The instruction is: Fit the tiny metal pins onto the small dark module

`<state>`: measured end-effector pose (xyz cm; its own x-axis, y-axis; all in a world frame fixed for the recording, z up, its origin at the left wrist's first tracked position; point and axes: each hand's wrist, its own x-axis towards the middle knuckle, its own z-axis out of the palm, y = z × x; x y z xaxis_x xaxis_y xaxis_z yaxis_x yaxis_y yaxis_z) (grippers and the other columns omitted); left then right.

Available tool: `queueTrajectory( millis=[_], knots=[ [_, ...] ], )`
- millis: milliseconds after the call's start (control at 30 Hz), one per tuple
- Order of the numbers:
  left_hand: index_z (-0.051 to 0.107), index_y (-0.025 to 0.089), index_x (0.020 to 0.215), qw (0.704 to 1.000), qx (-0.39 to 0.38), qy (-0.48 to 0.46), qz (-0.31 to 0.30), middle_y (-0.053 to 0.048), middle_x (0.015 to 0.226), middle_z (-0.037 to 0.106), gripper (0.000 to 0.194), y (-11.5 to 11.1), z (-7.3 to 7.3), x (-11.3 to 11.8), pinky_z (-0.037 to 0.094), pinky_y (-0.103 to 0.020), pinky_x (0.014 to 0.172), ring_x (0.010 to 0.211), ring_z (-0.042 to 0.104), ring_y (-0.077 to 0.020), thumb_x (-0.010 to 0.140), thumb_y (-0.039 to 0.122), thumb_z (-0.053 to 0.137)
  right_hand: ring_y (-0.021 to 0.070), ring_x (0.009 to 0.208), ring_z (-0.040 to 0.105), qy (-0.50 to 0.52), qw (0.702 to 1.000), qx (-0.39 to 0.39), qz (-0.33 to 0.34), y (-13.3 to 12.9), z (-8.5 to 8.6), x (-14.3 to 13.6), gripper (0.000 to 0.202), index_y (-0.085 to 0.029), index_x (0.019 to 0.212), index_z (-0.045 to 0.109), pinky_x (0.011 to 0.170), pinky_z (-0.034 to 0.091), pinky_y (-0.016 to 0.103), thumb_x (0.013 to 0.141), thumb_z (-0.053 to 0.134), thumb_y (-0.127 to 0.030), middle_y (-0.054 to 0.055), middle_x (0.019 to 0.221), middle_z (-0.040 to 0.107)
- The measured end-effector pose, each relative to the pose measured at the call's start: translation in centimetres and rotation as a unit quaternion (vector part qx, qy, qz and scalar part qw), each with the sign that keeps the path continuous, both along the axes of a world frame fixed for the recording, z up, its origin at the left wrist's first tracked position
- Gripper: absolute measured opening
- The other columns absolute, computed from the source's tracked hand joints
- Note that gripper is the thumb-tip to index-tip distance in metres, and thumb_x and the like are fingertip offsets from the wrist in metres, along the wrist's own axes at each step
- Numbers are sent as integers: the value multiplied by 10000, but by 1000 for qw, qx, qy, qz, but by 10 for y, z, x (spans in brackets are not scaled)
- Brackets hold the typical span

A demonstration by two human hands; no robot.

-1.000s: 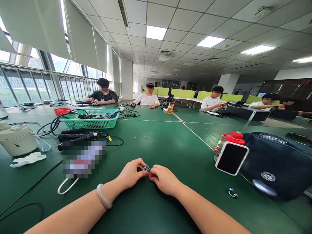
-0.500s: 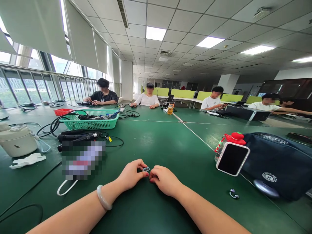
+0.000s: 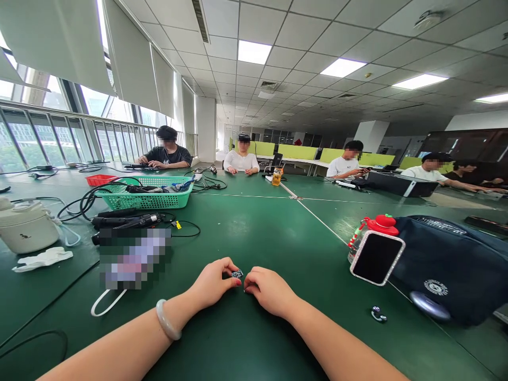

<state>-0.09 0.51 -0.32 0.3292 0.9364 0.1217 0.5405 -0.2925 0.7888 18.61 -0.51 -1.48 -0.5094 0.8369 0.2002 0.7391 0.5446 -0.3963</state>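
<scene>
Between the thumb and fingers of my left hand [image 3: 210, 284] is a small dark piece with pale speckles [image 3: 237, 274], perhaps a little circuit board; its exact kind is too small to tell. A pale bangle circles that wrist. Just to the right, my right hand [image 3: 273, 292] is closed with its fingers curled down toward the thumb. Its fingertips are close to the speckled piece but apart from it. What they pinch, if anything, is too small to make out. Both hands are low over the green tabletop [image 3: 242, 338].
Left: a green basket [image 3: 146, 200] of cables, black devices [image 3: 127, 221], a blurred-out package [image 3: 135, 262] and a pale jug [image 3: 26, 227]. Right: a phone [image 3: 377, 259] leaning by a red-lidded bottle [image 3: 383, 225], a dark bag [image 3: 456, 264] and ear-clip earbuds [image 3: 378, 314]. Several people sit beyond.
My hands are slightly farther apart, and the speckled piece shows more clearly in my left fingers. Across the table, a person in white has drawn one arm inward.
</scene>
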Motion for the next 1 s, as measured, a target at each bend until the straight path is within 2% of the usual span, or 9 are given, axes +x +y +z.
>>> queueTrajectory(
  millis=[167, 400, 567, 700, 1000],
  knots=[
    [560, 202, 783, 1000, -7, -6, -4, 11, 772, 647, 164, 0, -1, 1, 445, -253, 710, 772, 605, -157, 661, 305, 599, 110, 715, 544, -51, 998, 28, 13, -1, 0, -3, 148, -211, 785, 598, 629, 364, 203, 833, 460, -183, -6, 813, 576],
    [560, 200, 790, 1000, -5, 2, 0, 7, 781, 652, 181, 1, -1, 0, 449, -259, 711, 770, 606, -161, 667, 328, 597, 130, 733, 553, -126, 990, 63, 25, -7, 9, -5, 175, -190, 814, 576, 642, 368, 225, 857, 407, -171, 21, 828, 571],
    [563, 203, 785, 1000, 0, -2, -4, 5, 801, 656, 173, 1, -1, 0, 448, -256, 717, 782, 605, -159, 669, 325, 603, 132, 700, 539, -119, 990, 70, 27, -9, 10, -6, 182, -188, 805, 566, 618, 361, 235, 871, 396, -197, 21, 793, 566],
    [564, 202, 786, 1000, 5, 2, -5, 5, 802, 651, 176, 1, -1, 0, 445, -249, 713, 785, 599, -156, 667, 325, 605, 139, 736, 535, -89, 994, 54, 33, -10, 9, -7, 110, -187, 811, 566, 646, 370, 234, 834, 503, -274, 17, 813, 564],
    [579, 197, 804, 1000, 1, 11, 1, -5, 805, 653, 193, 1, -1, 0, 441, -268, 737, 793, 597, -165, 664, 329, 597, 118, 733, 517, -57, 998, 32, 19, -4, 3, -3, 123, -193, 757, 576, 648, 364, 216, 810, 471, -159, 3, 799, 553]
  ],
)
